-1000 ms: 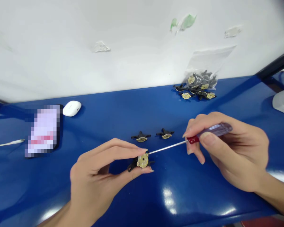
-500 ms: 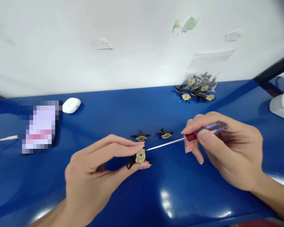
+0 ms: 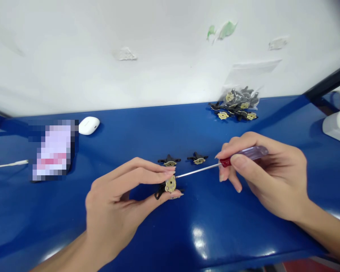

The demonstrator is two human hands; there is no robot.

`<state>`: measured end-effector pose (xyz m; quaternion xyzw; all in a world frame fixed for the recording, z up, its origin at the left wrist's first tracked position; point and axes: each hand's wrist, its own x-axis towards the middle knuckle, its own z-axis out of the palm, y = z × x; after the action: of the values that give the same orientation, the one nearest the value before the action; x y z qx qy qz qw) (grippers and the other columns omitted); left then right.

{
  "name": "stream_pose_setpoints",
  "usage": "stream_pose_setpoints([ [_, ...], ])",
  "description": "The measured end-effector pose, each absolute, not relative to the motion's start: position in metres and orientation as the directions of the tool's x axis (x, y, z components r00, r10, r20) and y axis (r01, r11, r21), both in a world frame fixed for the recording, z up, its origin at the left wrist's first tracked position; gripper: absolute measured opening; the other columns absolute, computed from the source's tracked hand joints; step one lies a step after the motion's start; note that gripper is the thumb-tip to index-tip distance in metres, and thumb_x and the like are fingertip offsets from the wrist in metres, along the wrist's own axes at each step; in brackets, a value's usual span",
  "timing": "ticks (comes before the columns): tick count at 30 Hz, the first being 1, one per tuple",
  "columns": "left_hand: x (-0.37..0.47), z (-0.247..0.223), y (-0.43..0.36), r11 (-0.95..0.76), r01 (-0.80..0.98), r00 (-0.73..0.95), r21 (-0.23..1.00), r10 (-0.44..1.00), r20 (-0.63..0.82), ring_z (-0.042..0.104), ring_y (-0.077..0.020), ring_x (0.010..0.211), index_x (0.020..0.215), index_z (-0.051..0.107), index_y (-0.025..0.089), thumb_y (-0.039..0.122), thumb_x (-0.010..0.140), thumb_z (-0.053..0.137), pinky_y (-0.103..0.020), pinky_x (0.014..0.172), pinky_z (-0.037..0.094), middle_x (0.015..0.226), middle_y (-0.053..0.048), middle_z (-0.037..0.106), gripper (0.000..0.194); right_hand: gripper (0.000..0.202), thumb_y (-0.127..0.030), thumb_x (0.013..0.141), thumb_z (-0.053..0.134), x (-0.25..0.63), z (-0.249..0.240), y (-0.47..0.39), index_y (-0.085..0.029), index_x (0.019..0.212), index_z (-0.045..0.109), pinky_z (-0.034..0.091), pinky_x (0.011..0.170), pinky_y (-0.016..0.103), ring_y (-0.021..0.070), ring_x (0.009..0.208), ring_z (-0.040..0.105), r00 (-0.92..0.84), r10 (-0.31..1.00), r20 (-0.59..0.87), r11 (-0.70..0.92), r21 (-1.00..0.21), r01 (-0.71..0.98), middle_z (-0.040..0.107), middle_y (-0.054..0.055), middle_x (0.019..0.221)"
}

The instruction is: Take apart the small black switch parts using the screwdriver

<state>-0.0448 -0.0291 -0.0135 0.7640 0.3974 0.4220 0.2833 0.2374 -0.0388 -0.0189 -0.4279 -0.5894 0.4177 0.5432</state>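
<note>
Between the thumb and fingers of my left hand (image 3: pixel 127 192) is a small black part with a round brass-coloured plate (image 3: pixel 170 184), its plate facing me. My right hand (image 3: pixel 260 170) grips a screwdriver (image 3: pixel 248 153) with a clear purple and red handle. The screwdriver's thin metal tip meets the upper right edge of the plate, or lies very near it. Just behind my left fingertips sits a similar black part (image 3: pixel 169 161) on the blue table, and another one (image 3: pixel 198 158) lies to its right. Something similar is partly hidden under my left thumb.
At the back right, several such parts (image 3: pixel 239 111) lie beside and in a clear plastic bag (image 3: pixel 243 96). A blurred phone (image 3: pixel 55 151), a white case (image 3: pixel 89 125) and a white cable (image 3: pixel 8 164) are on the left. A white power strip (image 3: pixel 338 126) stands at the right edge.
My left hand and the part in it have shifted slightly right and up in the view. My right hand with the screwdriver has moved slightly left. The tip stays at the plate's edge.
</note>
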Motion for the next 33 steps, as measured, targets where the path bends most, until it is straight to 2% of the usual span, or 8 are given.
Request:
stream_pose_setpoints([
  [5,-0.041,-0.01,-0.034,-0.581,0.315,0.411,0.75,0.796,0.444,0.089,-0.0194,0.092,0.106,0.09,0.026,0.006,0.091,0.097,-0.027,0.079,0.077,0.111,-0.002,0.09,0.026,0.012,-0.035,0.109,0.083,0.244,-0.025,-0.034,-0.026,0.101,0.086,0.047,0.041,0.03,0.0141,0.05,0.062,-0.055,0.972,0.228,0.227,-0.974,-0.018,0.079,0.001,0.076],
  [10,-0.045,-0.007,-0.036,-0.602,0.308,0.401,0.737,0.785,0.473,0.088,-0.0178,0.093,0.108,0.089,0.027,0.005,0.09,0.097,-0.026,0.081,0.076,0.112,0.0,0.09,0.029,0.007,-0.03,0.11,0.081,0.247,-0.028,-0.032,-0.026,0.106,0.086,0.045,0.042,0.028,0.0115,0.05,0.061,-0.128,0.957,0.261,0.256,-0.965,-0.052,0.078,0.001,0.081],
  [14,-0.049,-0.005,-0.032,-0.597,0.283,0.344,0.751,0.794,0.502,0.088,-0.0197,0.094,0.107,0.091,0.028,0.016,0.092,0.099,-0.031,0.087,0.076,0.108,-0.001,0.09,0.021,0.002,-0.024,0.107,0.083,0.244,-0.027,-0.035,-0.025,0.107,0.085,0.047,0.043,0.028,0.0112,0.05,0.061,-0.142,0.942,0.304,0.306,-0.952,-0.012,0.077,0.0,0.084],
  [17,-0.05,-0.005,-0.03,-0.573,0.259,0.32,0.778,0.811,0.49,0.088,-0.0219,0.093,0.106,0.092,0.03,0.021,0.091,0.101,-0.034,0.085,0.076,0.107,-0.001,0.09,0.02,0.006,-0.027,0.109,0.082,0.242,-0.027,-0.037,-0.025,0.104,0.083,0.048,0.047,0.029,0.0113,0.049,0.06,-0.123,0.945,0.302,0.309,-0.951,0.033,0.075,-0.001,0.08],
  [20,-0.051,-0.004,-0.033,-0.578,0.273,0.37,0.769,0.801,0.471,0.087,-0.0185,0.089,0.108,0.091,0.028,0.018,0.088,0.102,-0.028,0.083,0.075,0.108,-0.001,0.09,0.025,0.011,-0.031,0.112,0.078,0.242,-0.028,-0.039,-0.026,0.104,0.083,0.048,0.05,0.03,0.0126,0.053,0.062,-0.118,0.957,0.266,0.276,-0.958,0.077,0.071,-0.001,0.075],
  [26,-0.05,-0.003,-0.04,-0.582,0.327,0.444,0.744,0.79,0.423,0.084,-0.0129,0.079,0.121,0.09,0.028,0.019,0.095,0.097,-0.018,0.071,0.07,0.107,0.0,0.089,0.028,0.024,-0.036,0.118,0.067,0.245,-0.022,-0.045,-0.03,0.111,0.089,0.047,0.05,0.029,0.0122,0.049,0.061,-0.125,0.964,0.233,0.252,-0.953,0.17,0.069,-0.002,0.066],
  [29,-0.048,-0.003,-0.038,-0.537,0.395,0.431,0.745,0.825,0.366,0.083,-0.012,0.076,0.117,0.092,0.031,0.031,0.097,0.097,-0.017,0.074,0.069,0.104,0.002,0.09,0.02,0.021,-0.033,0.119,0.068,0.245,-0.019,-0.048,-0.034,0.121,0.088,0.047,0.05,0.027,0.0111,0.05,0.063,-0.115,0.969,0.22,0.242,-0.944,0.224,0.068,-0.003,0.067],
  [33,-0.046,-0.005,-0.036,-0.417,0.451,0.366,0.789,0.893,0.263,0.085,-0.0132,0.077,0.112,0.094,0.039,0.053,0.099,0.092,-0.016,0.072,0.068,0.103,0.007,0.091,0.019,0.021,-0.03,0.119,0.067,0.244,-0.018,-0.049,-0.039,0.131,0.082,0.049,0.051,0.025,0.0101,0.052,0.064,-0.121,0.973,0.198,0.216,-0.964,0.153,0.067,-0.005,0.07],
])
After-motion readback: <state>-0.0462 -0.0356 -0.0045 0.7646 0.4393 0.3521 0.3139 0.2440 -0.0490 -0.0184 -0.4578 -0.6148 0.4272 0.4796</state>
